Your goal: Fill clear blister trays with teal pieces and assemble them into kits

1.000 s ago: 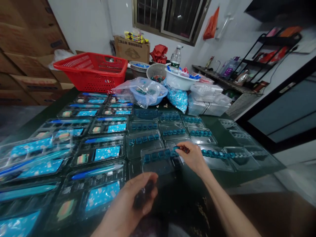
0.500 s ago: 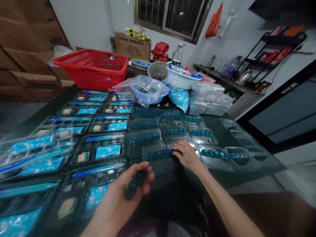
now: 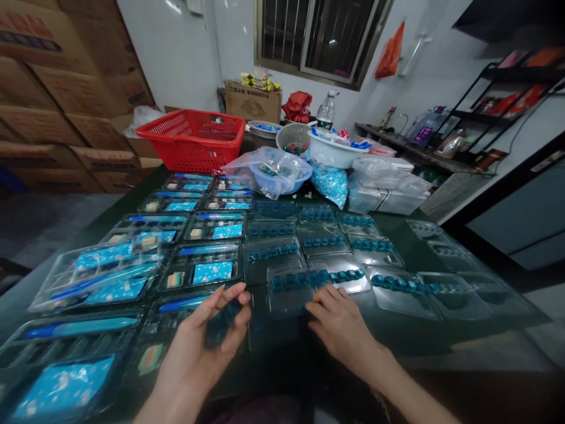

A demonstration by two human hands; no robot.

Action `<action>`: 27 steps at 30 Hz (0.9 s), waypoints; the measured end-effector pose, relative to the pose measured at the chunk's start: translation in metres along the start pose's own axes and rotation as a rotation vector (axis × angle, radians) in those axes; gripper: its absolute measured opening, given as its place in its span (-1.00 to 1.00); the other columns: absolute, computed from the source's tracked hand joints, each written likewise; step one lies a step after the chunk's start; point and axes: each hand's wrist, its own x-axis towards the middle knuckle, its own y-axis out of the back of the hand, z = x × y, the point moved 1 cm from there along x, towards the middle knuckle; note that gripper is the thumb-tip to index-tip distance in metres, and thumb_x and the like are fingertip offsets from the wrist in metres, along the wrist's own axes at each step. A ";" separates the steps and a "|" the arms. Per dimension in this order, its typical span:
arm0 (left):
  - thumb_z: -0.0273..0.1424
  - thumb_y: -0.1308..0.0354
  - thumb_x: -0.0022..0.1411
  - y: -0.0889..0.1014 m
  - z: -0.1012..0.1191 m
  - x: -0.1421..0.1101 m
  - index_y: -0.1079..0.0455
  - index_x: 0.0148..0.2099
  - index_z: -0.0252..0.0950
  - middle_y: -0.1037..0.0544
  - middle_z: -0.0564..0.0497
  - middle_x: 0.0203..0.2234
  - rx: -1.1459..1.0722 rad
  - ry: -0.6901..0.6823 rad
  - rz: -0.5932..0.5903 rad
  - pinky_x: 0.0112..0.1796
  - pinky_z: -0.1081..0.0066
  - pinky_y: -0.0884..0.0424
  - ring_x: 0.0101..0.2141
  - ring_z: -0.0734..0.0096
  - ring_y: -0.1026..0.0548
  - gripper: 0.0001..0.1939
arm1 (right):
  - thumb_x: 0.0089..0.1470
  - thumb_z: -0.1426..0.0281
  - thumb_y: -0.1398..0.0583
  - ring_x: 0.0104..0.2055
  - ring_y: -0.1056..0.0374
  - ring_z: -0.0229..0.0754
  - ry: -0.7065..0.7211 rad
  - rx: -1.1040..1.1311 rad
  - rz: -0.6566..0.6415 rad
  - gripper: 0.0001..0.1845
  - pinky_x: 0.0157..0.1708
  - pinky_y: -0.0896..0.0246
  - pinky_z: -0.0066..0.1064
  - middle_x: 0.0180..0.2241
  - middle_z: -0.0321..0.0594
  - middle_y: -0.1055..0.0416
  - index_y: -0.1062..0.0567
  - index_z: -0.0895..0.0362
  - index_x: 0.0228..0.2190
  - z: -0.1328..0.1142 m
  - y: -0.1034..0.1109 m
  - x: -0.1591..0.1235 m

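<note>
Teal cubes (image 3: 302, 278) line a clear tray (image 3: 286, 306) — hands (image 3: 342, 323) (both curled) nearby.

Upper left: brown cardboard cartons (image 3: 57, 88), stacked. Upper centre: one barred window (image 3: 335, 41). Left of it and lower: one red perforated basket (image 3: 196, 154); a smaller carton (image 3: 251, 107) stood beyond, yellow packets (image 3: 259, 82) on top. Near centre top: one crumpled red bag (image 3: 298, 108); one clear bottle (image 3: 326, 111), upright. Upper right: one orange bag (image 3: 389, 54), hung on the wall; one purple-labelled jug (image 3: 424, 132); one black rack (image 3: 514, 75). Right edge: one dark-framed door (image 3: 523, 218).
</note>
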 end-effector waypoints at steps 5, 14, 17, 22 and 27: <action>-0.48 -0.06 0.09 0.007 0.009 -0.005 -0.38 -0.28 -0.45 -0.31 -0.03 -0.47 0.102 -0.005 0.046 -0.74 0.64 -0.12 -0.61 0.60 -0.22 -0.84 | -0.12 0.71 -0.06 -0.33 -0.11 -0.13 0.047 -0.189 0.018 -0.77 -0.34 -0.03 -0.26 -0.44 -0.18 -0.25 -0.35 0.16 -0.49 0.001 -0.021 -0.001; -0.49 -0.10 0.05 0.012 0.008 -0.008 -0.37 -0.28 -0.43 -0.31 -0.02 -0.50 0.103 0.047 0.087 -0.76 0.63 -0.15 -0.63 0.60 -0.23 -0.85 | -0.01 0.66 0.01 -0.33 -0.10 -0.17 0.195 -0.149 0.183 -0.77 -0.41 -0.03 -0.35 -0.43 -0.17 -0.24 -0.38 0.19 -0.42 0.010 -0.017 -0.003; -0.50 -0.11 0.04 0.014 0.010 -0.009 -0.38 -0.29 -0.43 -0.32 -0.04 -0.50 0.080 0.026 0.076 -0.78 0.63 -0.16 -0.63 0.59 -0.24 -0.86 | 0.03 0.65 0.03 -0.32 -0.10 -0.17 0.218 -0.118 0.214 -0.77 -0.39 -0.05 -0.35 -0.42 -0.16 -0.24 -0.39 0.21 -0.39 0.008 -0.012 -0.001; -0.53 -0.09 0.05 0.022 0.014 -0.008 -0.37 -0.29 -0.44 -0.32 -0.04 -0.49 0.068 -0.014 0.039 -0.79 0.64 -0.15 -0.62 0.59 -0.25 -0.87 | 0.03 0.65 0.02 -0.33 -0.09 -0.19 0.234 -0.115 0.253 -0.77 -0.41 -0.04 -0.37 -0.42 -0.16 -0.24 -0.40 0.24 -0.39 -0.004 -0.005 0.011; -0.57 -0.07 0.05 0.029 0.017 -0.006 -0.38 -0.29 -0.48 -0.34 -0.06 -0.50 0.041 -0.029 0.055 -0.77 0.64 -0.19 -0.62 0.58 -0.28 -0.87 | 0.05 0.64 0.04 -0.35 -0.08 -0.19 0.250 -0.142 0.256 -0.75 -0.44 -0.04 -0.38 -0.45 -0.16 -0.25 -0.41 0.23 -0.43 -0.007 -0.012 0.031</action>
